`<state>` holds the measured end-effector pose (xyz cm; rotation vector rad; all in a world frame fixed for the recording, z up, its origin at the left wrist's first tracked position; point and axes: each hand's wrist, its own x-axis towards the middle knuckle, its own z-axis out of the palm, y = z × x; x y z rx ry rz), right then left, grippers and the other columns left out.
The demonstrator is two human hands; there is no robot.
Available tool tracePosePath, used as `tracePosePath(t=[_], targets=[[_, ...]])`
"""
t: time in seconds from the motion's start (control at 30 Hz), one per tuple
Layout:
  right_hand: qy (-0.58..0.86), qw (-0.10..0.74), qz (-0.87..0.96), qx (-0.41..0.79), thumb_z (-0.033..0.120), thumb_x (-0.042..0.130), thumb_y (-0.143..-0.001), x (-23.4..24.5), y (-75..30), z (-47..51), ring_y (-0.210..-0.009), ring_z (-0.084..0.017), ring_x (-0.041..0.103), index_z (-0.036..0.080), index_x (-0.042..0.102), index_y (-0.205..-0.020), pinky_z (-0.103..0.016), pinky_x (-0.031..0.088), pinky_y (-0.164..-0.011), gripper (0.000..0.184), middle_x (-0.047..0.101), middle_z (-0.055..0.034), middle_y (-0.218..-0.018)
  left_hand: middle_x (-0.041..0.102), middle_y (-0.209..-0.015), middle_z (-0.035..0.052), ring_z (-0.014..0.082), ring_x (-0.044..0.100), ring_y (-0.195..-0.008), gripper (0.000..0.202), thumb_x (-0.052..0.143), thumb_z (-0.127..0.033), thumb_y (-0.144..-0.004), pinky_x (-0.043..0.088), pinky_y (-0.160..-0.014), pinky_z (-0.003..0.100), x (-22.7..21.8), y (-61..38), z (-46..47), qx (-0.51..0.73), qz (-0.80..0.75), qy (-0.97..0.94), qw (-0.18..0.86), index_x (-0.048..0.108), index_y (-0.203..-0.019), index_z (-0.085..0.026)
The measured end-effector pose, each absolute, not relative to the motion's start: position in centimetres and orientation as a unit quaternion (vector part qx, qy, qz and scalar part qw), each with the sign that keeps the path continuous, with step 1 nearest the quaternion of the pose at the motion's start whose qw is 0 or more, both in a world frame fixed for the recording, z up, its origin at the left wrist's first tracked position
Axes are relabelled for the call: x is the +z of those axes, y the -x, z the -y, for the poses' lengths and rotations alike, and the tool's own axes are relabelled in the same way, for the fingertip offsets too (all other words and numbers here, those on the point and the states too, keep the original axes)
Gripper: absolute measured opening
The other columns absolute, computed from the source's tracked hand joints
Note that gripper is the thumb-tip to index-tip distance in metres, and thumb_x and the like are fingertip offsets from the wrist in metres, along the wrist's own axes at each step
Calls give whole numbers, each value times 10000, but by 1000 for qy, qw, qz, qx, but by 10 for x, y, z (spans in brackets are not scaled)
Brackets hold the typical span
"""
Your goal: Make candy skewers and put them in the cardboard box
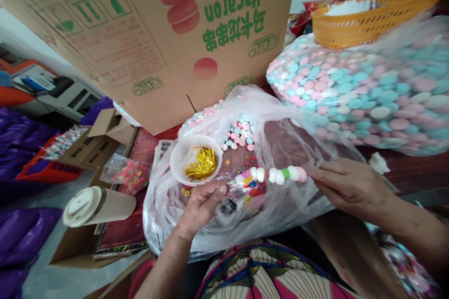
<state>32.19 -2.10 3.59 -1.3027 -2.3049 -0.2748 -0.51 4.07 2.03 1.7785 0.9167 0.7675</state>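
A candy skewer [279, 175] of white, green and pink pieces lies level between my two hands. Its left part sits inside a clear printed wrapper [242, 182]. My left hand [205, 203] is closed, thumb and fingers pinching the wrapper's left end. At the pink end, my right hand [345, 182] is closed on the skewer; its grip point is partly hidden by the fingers. Just behind my left hand stands a white bowl [175, 168] of gold twist ties [200, 163]. Loose pastel candies [240, 133] and small rings lie on a clear plastic bag [164, 215] beneath.
A tall Macaron carton [182, 56] stands behind. At right, a big bag of pastel candies [365, 98] bears a yellow basket [343, 28]. A lidded cup [101, 205] and a bag of gummy rings [131, 173] are at left.
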Motion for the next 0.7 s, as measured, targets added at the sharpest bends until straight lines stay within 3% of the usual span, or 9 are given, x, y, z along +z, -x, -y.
tracePosePath(t=[0.17, 0.4, 0.7], targets=[[439, 235, 861, -105, 93, 470, -868, 32, -326, 23, -532, -145, 493, 172, 666, -1022, -280, 336, -513, 261, 558, 9, -590, 458, -573, -35, 91, 413, -573, 365, 456, -337, -935, 386, -597, 209, 22, 1, -38, 275, -426, -767, 393, 524, -621, -162], [460, 235, 846, -133, 118, 481, -880, 31, -326, 25, -531, -144, 516, 152, 671, -971, -282, 348, -506, 214, 580, 1, -610, 578, -608, 3, 113, 501, -582, 309, 445, -314, -924, 385, -590, 215, 23, -2, -32, 217, -441, -839, 233, 624, -717, -172], [503, 342, 791, -73, 146, 501, -901, 29, -330, 27, -667, -147, 652, 192, 636, -1059, -234, 476, -578, 213, 693, -31, -788, 610, -649, 14, 118, 520, -613, 325, 468, -374, -931, 425, -613, 221, 14, 4, -33, 280, -403, -795, 358, 668, -800, -153]])
